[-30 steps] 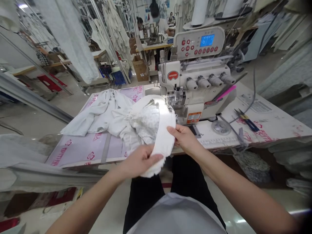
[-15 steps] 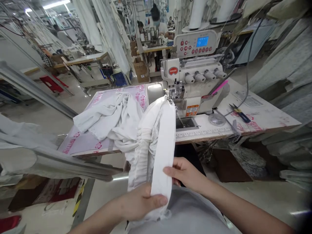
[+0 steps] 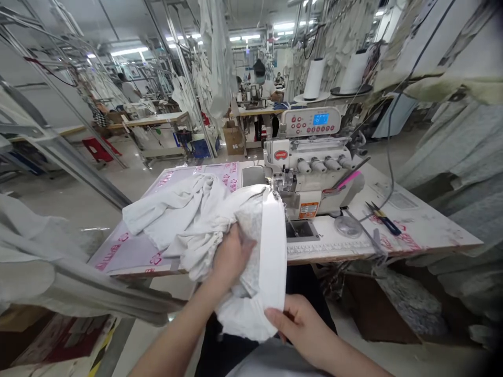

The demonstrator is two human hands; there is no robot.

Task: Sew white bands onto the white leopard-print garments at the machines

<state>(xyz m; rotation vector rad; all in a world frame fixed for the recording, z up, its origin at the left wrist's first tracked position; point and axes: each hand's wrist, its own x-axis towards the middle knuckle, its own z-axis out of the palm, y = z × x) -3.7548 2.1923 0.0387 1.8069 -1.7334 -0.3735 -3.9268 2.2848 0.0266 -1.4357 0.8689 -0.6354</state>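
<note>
A white garment [image 3: 212,220] with a flat, wide waistband [image 3: 272,251] hangs from the sewing machine's needle area toward me. The band's far end lies under the presser foot [image 3: 275,195] of the white overlock machine [image 3: 302,162]. My right hand [image 3: 294,322] pinches the band's near end between thumb and fingers. Inside the garment's opening, my left hand [image 3: 231,259] is closed on the gathered cloth, its fingertips partly hidden by folds. Grey inner fabric shows beside its thumb. The rest of the garment lies bunched on the table's left part.
Thread snippers [image 3: 385,219] and a clear round dish [image 3: 348,226] lie on the table [image 3: 440,233] at right. Thread cones [image 3: 314,78] stand behind the machine. A metal rail [image 3: 78,152] and hanging cloth flank the left; grey fabric [image 3: 463,173] hangs at right. People sit farther back.
My left hand has left the band's near end and moved forward into the garment's folds. My right hand has slid to the band's near end. The view has tilted upward.
</note>
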